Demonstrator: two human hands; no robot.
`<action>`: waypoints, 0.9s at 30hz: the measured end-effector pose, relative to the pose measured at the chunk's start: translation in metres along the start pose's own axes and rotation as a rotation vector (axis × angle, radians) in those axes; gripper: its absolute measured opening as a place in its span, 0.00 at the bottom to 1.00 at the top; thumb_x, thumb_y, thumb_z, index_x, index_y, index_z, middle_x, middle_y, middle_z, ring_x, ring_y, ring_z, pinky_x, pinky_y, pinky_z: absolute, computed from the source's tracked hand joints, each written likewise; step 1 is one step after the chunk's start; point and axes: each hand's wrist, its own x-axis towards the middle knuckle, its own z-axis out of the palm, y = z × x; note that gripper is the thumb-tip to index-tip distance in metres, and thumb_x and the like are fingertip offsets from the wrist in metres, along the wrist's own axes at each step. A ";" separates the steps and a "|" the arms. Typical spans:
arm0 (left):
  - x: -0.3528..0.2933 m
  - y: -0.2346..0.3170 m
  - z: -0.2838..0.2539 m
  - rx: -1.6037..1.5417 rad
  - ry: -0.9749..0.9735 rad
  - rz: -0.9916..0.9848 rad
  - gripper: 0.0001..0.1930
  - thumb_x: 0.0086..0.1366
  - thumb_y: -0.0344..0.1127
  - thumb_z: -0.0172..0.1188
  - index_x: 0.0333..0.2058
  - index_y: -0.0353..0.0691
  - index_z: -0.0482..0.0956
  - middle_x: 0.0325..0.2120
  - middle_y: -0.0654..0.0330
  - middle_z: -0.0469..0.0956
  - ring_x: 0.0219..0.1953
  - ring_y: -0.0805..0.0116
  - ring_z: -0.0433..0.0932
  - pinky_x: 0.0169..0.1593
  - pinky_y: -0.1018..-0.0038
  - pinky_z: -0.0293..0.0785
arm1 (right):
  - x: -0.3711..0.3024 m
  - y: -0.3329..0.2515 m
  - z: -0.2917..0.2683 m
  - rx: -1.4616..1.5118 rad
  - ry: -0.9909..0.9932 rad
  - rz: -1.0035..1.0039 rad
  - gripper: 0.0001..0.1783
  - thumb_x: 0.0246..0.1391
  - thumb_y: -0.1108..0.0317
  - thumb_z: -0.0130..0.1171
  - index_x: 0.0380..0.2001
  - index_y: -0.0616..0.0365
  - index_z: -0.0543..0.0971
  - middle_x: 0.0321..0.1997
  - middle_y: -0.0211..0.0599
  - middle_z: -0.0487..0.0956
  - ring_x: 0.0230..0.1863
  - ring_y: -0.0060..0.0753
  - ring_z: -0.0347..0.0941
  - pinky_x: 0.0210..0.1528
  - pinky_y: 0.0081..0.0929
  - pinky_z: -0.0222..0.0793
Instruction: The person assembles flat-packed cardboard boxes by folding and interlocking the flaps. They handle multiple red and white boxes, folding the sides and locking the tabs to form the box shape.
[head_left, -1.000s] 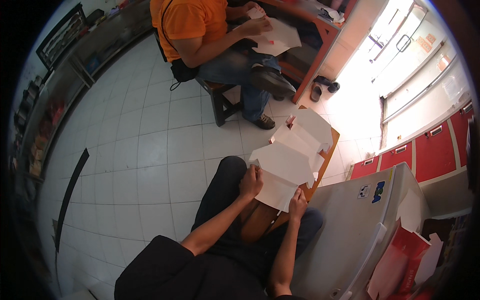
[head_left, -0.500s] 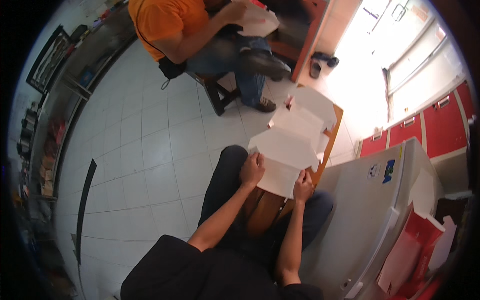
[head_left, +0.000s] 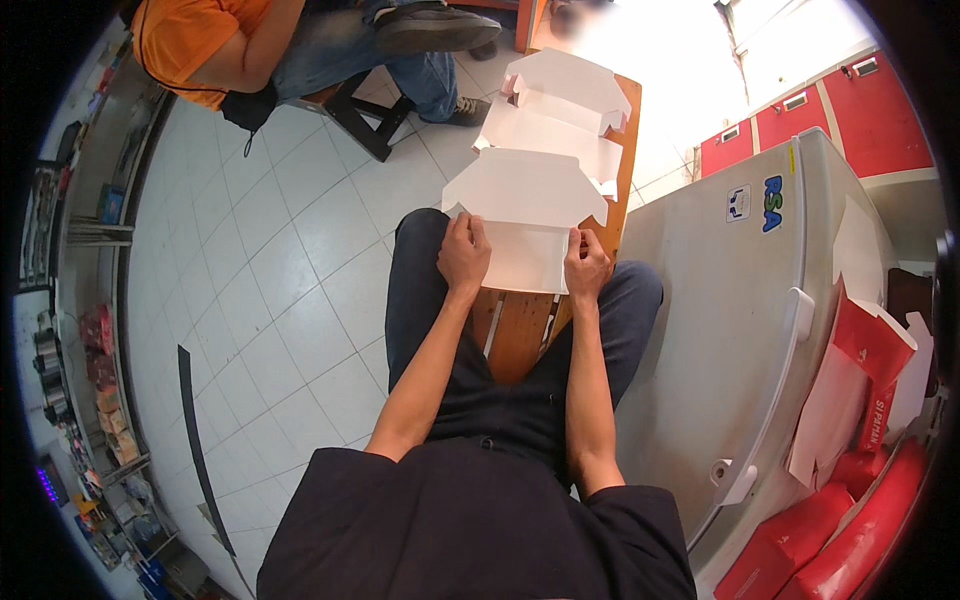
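A white cardboard box blank (head_left: 525,190), creased and partly folded, lies lengthwise on the wooden bench (head_left: 515,345) between my knees. Its far section has side flaps standing up, and a wide panel with slanted corners spans its middle. My left hand (head_left: 463,255) is closed on the left edge of the near section, thumb and fingers pinching by the corner fold. At the opposite edge, my right hand (head_left: 587,264) pinches the cardboard by the right corner fold. Some fingertips are hidden behind the cardboard.
A grey-white refrigerator (head_left: 720,270) stands close on my right. Red and white folded cartons (head_left: 790,540) are piled beside it. At the upper left a person in an orange shirt (head_left: 205,45) sits on a dark stool (head_left: 365,115). Loaded shelves (head_left: 100,235) line the left side.
My view has shifted and turned, so the bench, box and seated person sit higher and further left. Both hands keep hold of the near section's edges, now by its corner folds.
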 end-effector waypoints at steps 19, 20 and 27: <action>-0.005 -0.013 0.006 -0.140 -0.078 0.158 0.16 0.69 0.46 0.50 0.38 0.39 0.78 0.31 0.54 0.77 0.33 0.53 0.78 0.36 0.62 0.72 | 0.089 -0.042 -0.054 0.078 0.097 -0.050 0.16 0.61 0.54 0.55 0.32 0.56 0.83 0.28 0.41 0.83 0.27 0.39 0.81 0.32 0.33 0.74; -0.005 -0.015 0.009 -0.177 -0.110 0.205 0.15 0.69 0.46 0.51 0.37 0.40 0.79 0.30 0.56 0.76 0.31 0.56 0.78 0.35 0.63 0.73 | 0.104 -0.052 -0.055 0.079 0.071 -0.090 0.15 0.61 0.55 0.55 0.33 0.55 0.83 0.28 0.40 0.84 0.28 0.37 0.82 0.33 0.32 0.75; -0.008 -0.018 0.018 -0.310 -0.155 0.269 0.14 0.67 0.43 0.56 0.36 0.37 0.80 0.31 0.54 0.79 0.31 0.60 0.79 0.35 0.67 0.74 | 0.172 -0.093 0.004 -0.278 -0.701 -0.399 0.24 0.49 0.55 0.70 0.49 0.51 0.79 0.46 0.37 0.82 0.47 0.35 0.79 0.50 0.36 0.75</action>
